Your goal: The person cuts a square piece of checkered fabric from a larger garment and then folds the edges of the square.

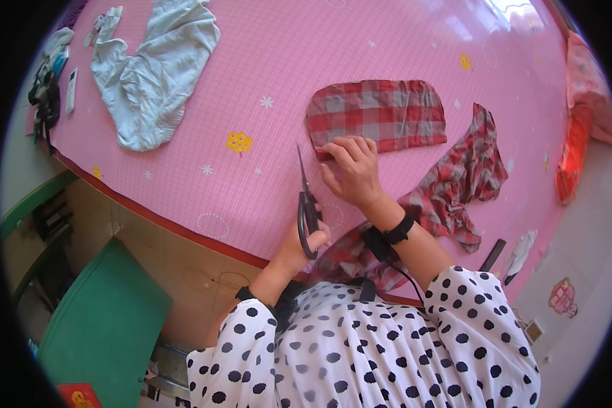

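gripping scissors [307,204] w/ left hand [299,248]; right hand [352,170] flat on plaid piece [377,114].

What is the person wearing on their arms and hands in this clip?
Both arms have white sleeves with black polka dots, pushed up toward the elbows. The right hand is bare, with a black wrist strap and a thin black cable running back along the forearm. The left hand is bare too, with a black band near the sleeve.

- A bed spread with a pink checked sheet [360,54] dotted with small flowers and trimmed red along its near edge.
- A rounded piece of red-and-grey plaid cloth [377,112] lies flat mid-bed.
- A crumpled red plaid garment [462,183] trails to the near edge.
- A pale blue-white crumpled garment [153,71] lies toward the left end.
- A white remote control [71,90] lies at the left edge.
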`<act>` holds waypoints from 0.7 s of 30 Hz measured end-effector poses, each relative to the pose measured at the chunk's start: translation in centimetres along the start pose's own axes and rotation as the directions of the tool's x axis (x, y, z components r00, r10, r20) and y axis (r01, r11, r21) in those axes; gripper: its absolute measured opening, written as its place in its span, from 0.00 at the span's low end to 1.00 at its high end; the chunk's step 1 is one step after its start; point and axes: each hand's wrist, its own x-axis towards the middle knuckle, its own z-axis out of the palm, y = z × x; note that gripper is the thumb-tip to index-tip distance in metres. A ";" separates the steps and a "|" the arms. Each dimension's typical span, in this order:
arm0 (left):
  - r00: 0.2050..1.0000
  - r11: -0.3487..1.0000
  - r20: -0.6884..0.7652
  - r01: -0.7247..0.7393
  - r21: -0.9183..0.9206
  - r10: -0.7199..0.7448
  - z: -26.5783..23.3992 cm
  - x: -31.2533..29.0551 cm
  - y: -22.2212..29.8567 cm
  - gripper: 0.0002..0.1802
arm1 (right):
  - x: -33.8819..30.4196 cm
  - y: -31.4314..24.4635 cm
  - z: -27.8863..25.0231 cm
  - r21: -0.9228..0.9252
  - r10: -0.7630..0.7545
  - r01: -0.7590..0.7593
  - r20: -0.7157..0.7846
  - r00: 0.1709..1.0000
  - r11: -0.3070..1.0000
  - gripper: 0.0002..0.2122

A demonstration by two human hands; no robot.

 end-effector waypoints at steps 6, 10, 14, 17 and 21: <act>0.946 0.938 -0.229 -0.154 0.310 0.231 -1.7 -0.3 0.4 0.32 | 2.1 -0.1 0.7 -0.311 0.069 -0.047 0.059 0.996 0.949 0.28; 0.945 0.928 -0.226 -0.153 0.340 0.238 -2.9 -0.9 1.4 0.31 | 1.6 0.9 3.0 -0.335 0.233 -0.145 0.239 0.943 0.931 0.35; 0.934 0.898 -0.235 -0.155 0.413 0.269 -4.3 -1.5 2.2 0.31 | 3.1 0.4 2.9 -0.314 0.210 -0.144 0.188 0.959 0.939 0.31; 0.934 0.876 -0.234 -0.137 0.462 0.269 -5.1 -1.2 3.2 0.29 | 6.5 0.3 2.5 -0.347 0.123 -0.069 0.137 0.983 0.935 0.26; 0.949 0.869 -0.232 -0.077 0.490 0.215 -5.6 -0.9 4.1 0.24 | 9.1 1.3 3.1 -0.332 0.062 0.016 0.221 0.973 0.943 0.23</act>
